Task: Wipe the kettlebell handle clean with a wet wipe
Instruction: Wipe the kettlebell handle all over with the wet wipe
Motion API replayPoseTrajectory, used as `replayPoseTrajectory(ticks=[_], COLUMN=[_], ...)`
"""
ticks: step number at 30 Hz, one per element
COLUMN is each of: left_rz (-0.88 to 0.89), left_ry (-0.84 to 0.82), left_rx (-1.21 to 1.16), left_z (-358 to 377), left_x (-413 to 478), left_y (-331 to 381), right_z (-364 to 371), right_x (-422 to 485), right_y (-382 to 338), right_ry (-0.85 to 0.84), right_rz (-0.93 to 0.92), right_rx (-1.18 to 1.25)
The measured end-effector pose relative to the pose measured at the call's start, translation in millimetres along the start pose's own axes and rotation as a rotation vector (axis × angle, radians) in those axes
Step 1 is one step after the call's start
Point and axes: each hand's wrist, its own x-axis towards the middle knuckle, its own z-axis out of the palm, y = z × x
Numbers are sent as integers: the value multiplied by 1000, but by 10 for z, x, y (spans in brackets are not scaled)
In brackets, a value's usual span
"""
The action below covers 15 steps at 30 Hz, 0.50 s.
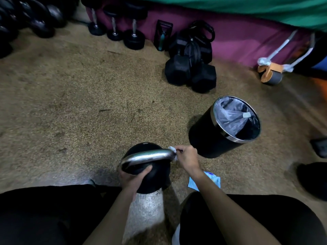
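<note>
Speckled gym flooring spreads out under us, with dumbbells [191, 71] lined up along a magenta wall base and a black bin [224, 128] with a plastic liner standing just beyond our right hand [187, 157]. Between our knees sits the kettlebell [146, 167], its black body cupped by our left hand [134, 177], fingers wrapped around its near side and thumb pressed up toward the handle [148, 156], steadying it. Our right hand is closed around the wet wipe [172, 150], pinching it against the right end of the shiny handle, where the bar bends down into the bell; only small white scraps of the wipe show past our fingers. Behind that wrist, on the floor, lies the blue wipe packet [212, 181]. We judge we are mid-wipe, at one end of the bar. Next we would drag the wipe leftward from the grip along the bar, keeping it wrapped tight while the left hand stops the bell rolling.
</note>
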Motion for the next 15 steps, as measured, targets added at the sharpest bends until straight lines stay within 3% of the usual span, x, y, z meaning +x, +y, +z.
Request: replayPoseTrajectory(ticks=[5,11,15], left_rz=[7,32,36], left_ry=[-2,13,28], left_rx=[-28,-24,2], left_z=[1,8,16], left_x=[-62,-89,-124], left_y=[63,96,124], right_z=[-188,-154,-105], right_x=[4,291,407], right_y=[-14,-166,-308], right_ry=[-74,-224,-317], right_rz=[-127,-88,-172], right_rx=[-11,-222,-264])
